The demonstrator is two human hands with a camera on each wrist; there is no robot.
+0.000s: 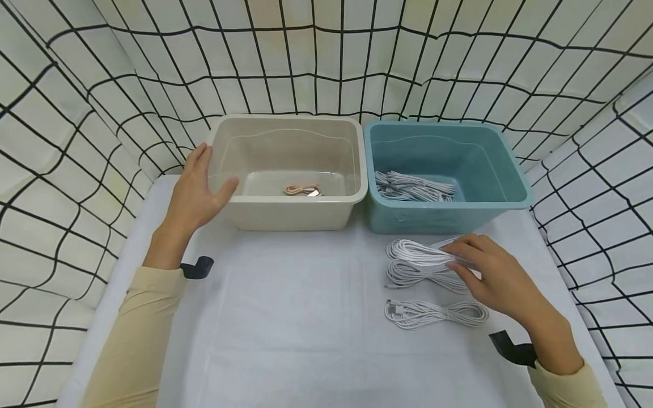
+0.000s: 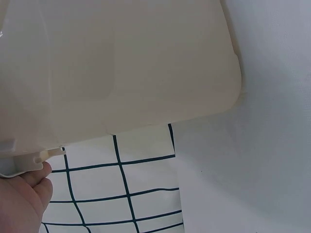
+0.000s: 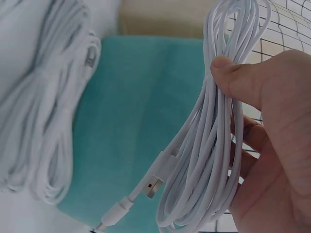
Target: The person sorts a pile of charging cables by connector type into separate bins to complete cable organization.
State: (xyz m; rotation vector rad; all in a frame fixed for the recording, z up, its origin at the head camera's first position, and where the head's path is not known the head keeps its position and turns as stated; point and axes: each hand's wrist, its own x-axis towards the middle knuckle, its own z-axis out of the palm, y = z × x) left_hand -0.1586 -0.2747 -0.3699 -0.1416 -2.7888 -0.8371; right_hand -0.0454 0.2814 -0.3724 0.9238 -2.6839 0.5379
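My right hand [image 1: 492,275] pinches a coiled white USB cable [image 3: 214,121] between thumb and fingers; its metal plug hangs by the coil in the right wrist view. The held cable is above another white cable bundle [image 1: 420,276], and one more white cable [image 1: 436,313] lies closer to me. My left hand [image 1: 194,190] grips the left end of a beige bin [image 1: 291,214], thumb over the rim and fingertips below it in the left wrist view. Inside that bin lies a small tan cable [image 1: 300,190]. Several white cables [image 1: 415,187] lie in the teal bin [image 1: 444,218].
Both bins stand side by side at the back of a white-covered table [image 1: 285,317]. A black wire grid [image 1: 326,76] with white sheeting behind encloses the back and both sides. Dark straps [image 1: 198,267] are on the wrists.
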